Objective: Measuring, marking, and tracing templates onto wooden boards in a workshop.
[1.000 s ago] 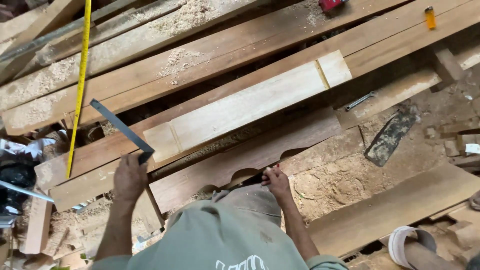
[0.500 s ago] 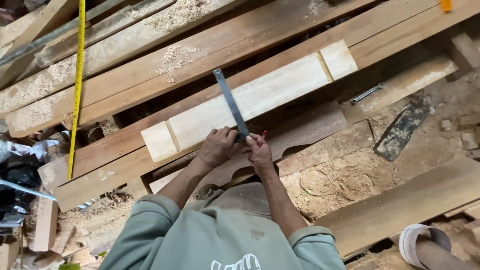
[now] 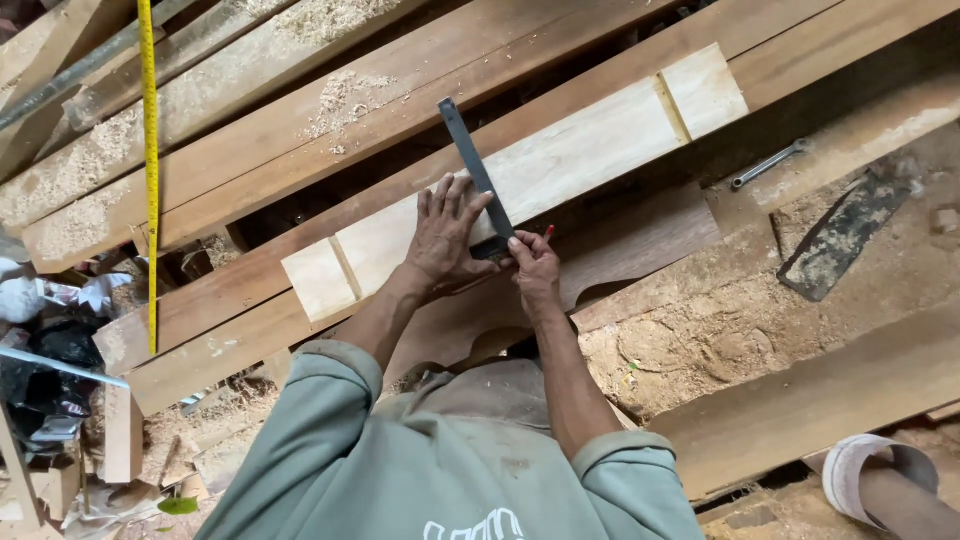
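No signs or screens are in view, and no clear labels. The only things like packages are crumpled bags (image 3: 60, 340) at the left edge, just left of the lower end of the yellow tape measure (image 3: 150, 180). They lie in a loose heap: one part is white and grey, wrinkled, and below it is a black, shiny part. Their shape is irregular, and it is not possible to tell what they hold.
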